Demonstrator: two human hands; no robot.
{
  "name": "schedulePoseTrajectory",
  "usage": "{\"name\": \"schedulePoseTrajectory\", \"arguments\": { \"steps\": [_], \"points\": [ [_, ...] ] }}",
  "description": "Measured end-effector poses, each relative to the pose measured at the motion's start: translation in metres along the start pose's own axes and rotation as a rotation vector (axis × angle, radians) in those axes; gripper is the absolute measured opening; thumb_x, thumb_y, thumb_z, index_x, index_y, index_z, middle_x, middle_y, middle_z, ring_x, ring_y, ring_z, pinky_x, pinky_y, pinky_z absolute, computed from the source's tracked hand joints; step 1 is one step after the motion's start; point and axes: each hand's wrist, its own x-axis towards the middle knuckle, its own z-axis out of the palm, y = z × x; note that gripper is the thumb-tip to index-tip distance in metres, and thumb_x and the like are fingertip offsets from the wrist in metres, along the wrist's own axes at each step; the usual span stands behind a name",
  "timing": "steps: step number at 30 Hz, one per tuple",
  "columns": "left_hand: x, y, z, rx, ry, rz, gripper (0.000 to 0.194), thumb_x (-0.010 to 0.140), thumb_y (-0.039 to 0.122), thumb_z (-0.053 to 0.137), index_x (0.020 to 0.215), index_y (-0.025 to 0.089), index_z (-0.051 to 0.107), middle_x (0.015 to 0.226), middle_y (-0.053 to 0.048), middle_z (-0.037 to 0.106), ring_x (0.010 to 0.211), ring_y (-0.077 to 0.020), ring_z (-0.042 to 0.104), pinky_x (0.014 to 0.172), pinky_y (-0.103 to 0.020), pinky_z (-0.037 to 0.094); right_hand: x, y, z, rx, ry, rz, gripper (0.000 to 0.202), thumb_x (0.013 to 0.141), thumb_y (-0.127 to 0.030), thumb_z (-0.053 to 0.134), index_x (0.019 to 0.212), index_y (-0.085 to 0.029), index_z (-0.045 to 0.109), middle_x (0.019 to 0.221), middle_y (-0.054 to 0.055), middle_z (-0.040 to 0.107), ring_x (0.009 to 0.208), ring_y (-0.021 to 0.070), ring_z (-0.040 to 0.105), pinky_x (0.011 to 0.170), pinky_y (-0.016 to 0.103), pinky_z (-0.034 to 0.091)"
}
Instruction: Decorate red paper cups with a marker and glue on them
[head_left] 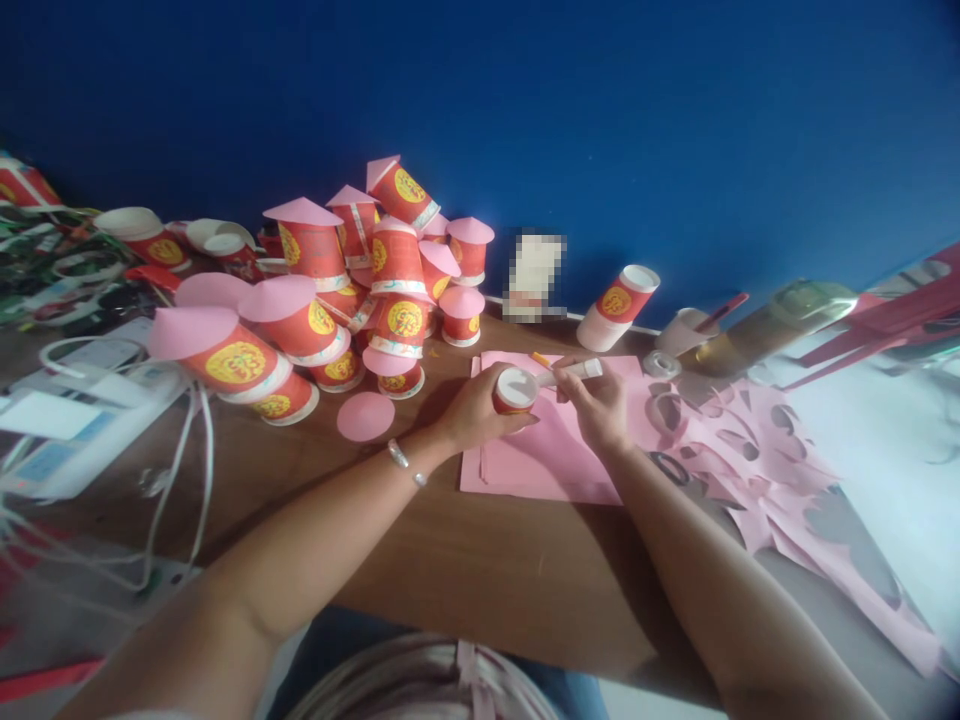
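Note:
My left hand (474, 408) is wrapped round a small red paper cup (516, 388), its pale round end facing up. Close to the cup's right side, my right hand (592, 400) grips a white tube (585, 369) that points toward the cup's edge. Both hands are above a stack of pink paper sheets (555, 460) on the brown table. A small orange stick (538, 359) lies just behind the hands. To the left of my left hand, a pink paper disc (365, 416) lies flat on the table.
Several red cups with pink cone tops (304, 245) are piled at the left back. Stacked cups (616, 308), a roll of tape (662, 365) and a bottle (772, 320) stand behind right. Pink paper offcuts (757, 460) spread rightward. Cables and a white device (82, 440) are left.

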Motion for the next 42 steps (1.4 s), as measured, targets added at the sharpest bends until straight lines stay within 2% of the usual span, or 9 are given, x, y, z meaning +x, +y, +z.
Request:
{"name": "schedulePoseTrajectory", "arguments": {
  "steps": [8, 15, 26, 35, 42],
  "points": [
    [0.0006, 0.0, -0.0003, 0.004, 0.005, 0.003, 0.053, 0.068, 0.039, 0.088, 0.109, 0.02, 0.06, 0.102, -0.005, 0.07, 0.092, -0.0239, 0.067, 0.082, -0.039, 0.052, -0.002, -0.002, 0.0006, 0.01, -0.014, -0.028, 0.03, 0.08, -0.05, 0.083, 0.084, -0.022, 0.073, 0.073, 0.0, 0.068, 0.055, 0.0111, 0.055, 0.051, 0.027, 0.05],
    [0.0004, 0.0006, -0.0005, 0.008, -0.002, 0.004, 0.054, 0.068, 0.04, 0.088, 0.11, 0.021, 0.06, 0.103, -0.005, 0.071, 0.095, -0.0248, 0.068, 0.085, -0.04, 0.053, -0.0016, -0.0031, -0.0016, -0.081, -0.012, -0.02, 0.025, 0.083, -0.045, 0.08, 0.082, -0.022, 0.071, 0.071, -0.001, 0.065, 0.059, 0.012, 0.055, 0.054, 0.026, 0.048],
    [0.0005, -0.0014, -0.0003, -0.014, 0.0, -0.006, 0.055, 0.068, 0.039, 0.089, 0.111, 0.02, 0.061, 0.105, -0.006, 0.072, 0.096, -0.0253, 0.069, 0.085, -0.04, 0.054, -0.0014, 0.0021, -0.0026, -0.023, -0.008, 0.0, 0.025, 0.083, -0.045, 0.079, 0.083, -0.022, 0.069, 0.073, -0.001, 0.066, 0.055, 0.0109, 0.055, 0.053, 0.027, 0.05],
    [0.0005, 0.0001, -0.0008, -0.022, -0.004, 0.004, 0.053, 0.068, 0.036, 0.089, 0.11, 0.02, 0.061, 0.105, -0.006, 0.072, 0.096, -0.0249, 0.069, 0.087, -0.04, 0.054, -0.0012, -0.0011, -0.0043, -0.149, -0.039, -0.069, 0.014, 0.084, -0.033, 0.076, 0.08, -0.023, 0.069, 0.074, -0.001, 0.067, 0.062, 0.0127, 0.056, 0.056, 0.027, 0.045],
    [0.0004, -0.0003, -0.0005, 0.009, 0.003, 0.003, 0.054, 0.068, 0.037, 0.089, 0.111, 0.019, 0.061, 0.104, -0.005, 0.072, 0.094, -0.024, 0.069, 0.085, -0.039, 0.054, -0.0015, 0.0, -0.0033, -0.135, -0.007, -0.063, 0.019, 0.085, -0.039, 0.073, 0.083, -0.021, 0.068, 0.071, -0.001, 0.065, 0.058, 0.0119, 0.056, 0.056, 0.027, 0.047]
  ]
}}
